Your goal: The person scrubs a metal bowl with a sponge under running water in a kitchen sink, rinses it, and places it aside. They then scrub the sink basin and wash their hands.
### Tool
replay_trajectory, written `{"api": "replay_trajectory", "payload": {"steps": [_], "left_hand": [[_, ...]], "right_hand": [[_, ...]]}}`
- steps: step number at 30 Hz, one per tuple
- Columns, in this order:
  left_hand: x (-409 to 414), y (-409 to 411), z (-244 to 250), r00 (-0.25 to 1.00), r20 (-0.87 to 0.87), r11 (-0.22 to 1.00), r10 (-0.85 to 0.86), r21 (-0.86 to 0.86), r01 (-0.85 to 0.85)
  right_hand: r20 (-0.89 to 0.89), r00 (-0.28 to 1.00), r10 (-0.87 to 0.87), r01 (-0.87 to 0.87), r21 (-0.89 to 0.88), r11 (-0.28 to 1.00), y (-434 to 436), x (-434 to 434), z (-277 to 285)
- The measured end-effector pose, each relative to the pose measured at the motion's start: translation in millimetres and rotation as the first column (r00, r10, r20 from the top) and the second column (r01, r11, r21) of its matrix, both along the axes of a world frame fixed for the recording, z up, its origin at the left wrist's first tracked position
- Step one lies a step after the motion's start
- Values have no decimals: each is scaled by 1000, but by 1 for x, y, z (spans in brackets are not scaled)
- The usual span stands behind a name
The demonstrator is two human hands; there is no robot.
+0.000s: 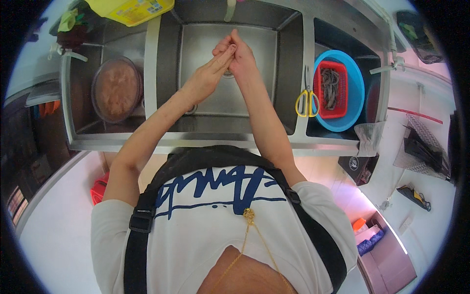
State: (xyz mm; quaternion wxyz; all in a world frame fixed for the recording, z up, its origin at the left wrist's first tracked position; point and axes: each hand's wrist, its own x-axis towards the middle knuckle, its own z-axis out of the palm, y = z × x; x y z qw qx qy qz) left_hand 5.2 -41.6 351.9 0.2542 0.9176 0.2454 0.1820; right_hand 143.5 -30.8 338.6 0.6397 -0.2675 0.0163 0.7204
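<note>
My left hand [203, 80] and my right hand [244, 58] meet over the middle basin [257, 95] of a stainless-steel sink. The left fingers lie straight and close together against the palm side of the right hand, whose fingers are curled. No object shows in either hand, though the space between the palms is hidden. Below them the drain [228, 75] is partly covered. Yellow-handled scissors [307, 103] rest on the divider to the right. Past them, a red plastic basket [343, 92] of dark grey, elongated pieces [329, 88] sits inside a blue plastic basin [355, 92].
In the left basin stands a round tub [137, 92] of pinkish-brown contents. A yellow container [132, 11] with a label is at the back left. Taps [230, 11] [385, 68] [75, 55] reach over the basins. A clear plastic bag [370, 137] hangs at the right front corner.
</note>
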Motion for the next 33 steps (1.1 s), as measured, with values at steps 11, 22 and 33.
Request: {"api": "replay_trajectory", "payload": {"steps": [11, 22, 33], "left_hand": [[-13, 5, 1, 997, -75, 973, -23, 226, 39], [-18, 13, 18, 987, -119, 945, -109, 296, 140], [-18, 14, 20, 990, -101, 946, -100, 299, 126]], "right_hand": [[921, 357, 156, -361, -18, 932, -20, 40, 21], [904, 419, 82, -341, 72, 937, -24, 40, 26], [852, 522, 38, -272, 124, 954, -26, 38, 31]]}}
